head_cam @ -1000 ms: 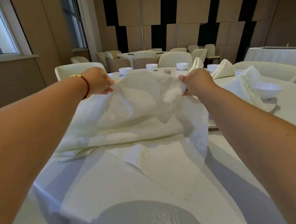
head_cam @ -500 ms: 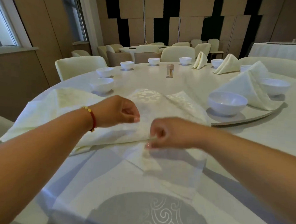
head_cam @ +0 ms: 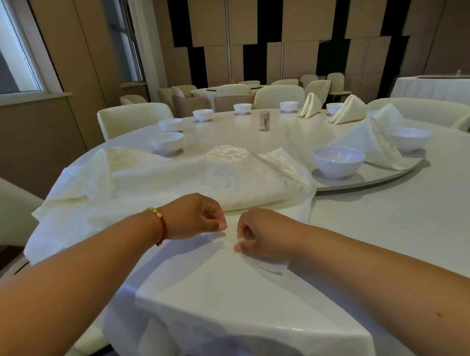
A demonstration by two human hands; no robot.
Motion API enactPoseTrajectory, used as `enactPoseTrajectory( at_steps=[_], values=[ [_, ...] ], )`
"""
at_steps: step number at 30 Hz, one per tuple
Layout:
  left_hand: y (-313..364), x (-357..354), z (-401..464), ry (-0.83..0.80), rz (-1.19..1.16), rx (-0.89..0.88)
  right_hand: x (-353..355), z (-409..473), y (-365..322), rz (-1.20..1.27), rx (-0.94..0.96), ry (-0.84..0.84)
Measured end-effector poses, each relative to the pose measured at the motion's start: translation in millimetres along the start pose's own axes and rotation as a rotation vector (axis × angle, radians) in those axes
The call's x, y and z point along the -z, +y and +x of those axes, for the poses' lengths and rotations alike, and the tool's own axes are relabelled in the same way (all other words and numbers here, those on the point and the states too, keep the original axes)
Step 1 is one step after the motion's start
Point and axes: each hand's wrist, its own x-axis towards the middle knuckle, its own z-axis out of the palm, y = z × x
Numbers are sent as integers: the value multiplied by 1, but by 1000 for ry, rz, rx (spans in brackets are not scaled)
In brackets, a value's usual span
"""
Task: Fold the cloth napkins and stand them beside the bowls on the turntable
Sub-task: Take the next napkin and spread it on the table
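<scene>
Napkin (head_cam: 173, 179) lies flat on the surface (head_cam: 390, 228), long axis left-right, spreading away beyond both hands. My left hand (head_cam: 195, 216) and right hand (head_cam: 263, 232) each pinch its near edge, nearly touching; nearest bowl (head_cam: 338, 161) ahead-right.

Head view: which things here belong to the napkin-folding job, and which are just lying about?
Job:
- napkin being folded, pinched by left hand and right hand
- folded napkins standing on the turntable
- bowls

Lying about:
- toothpick holder
- chairs
- far covered table
</scene>
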Motion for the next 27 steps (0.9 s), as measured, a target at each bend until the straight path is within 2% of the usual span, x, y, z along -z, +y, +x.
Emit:
enactPoseTrajectory(
  at_steps=[5,19,27],
  values=[
    [-1,-6,-3,44,-5,54,3,2,-7,-51,-41,50],
    [-6,-14,-10,52,-48,108,6,4,-13,-20,-79,21],
    [-12,-16,-11,82,-176,156,5,7,-25,-142,21,62]
  ],
)
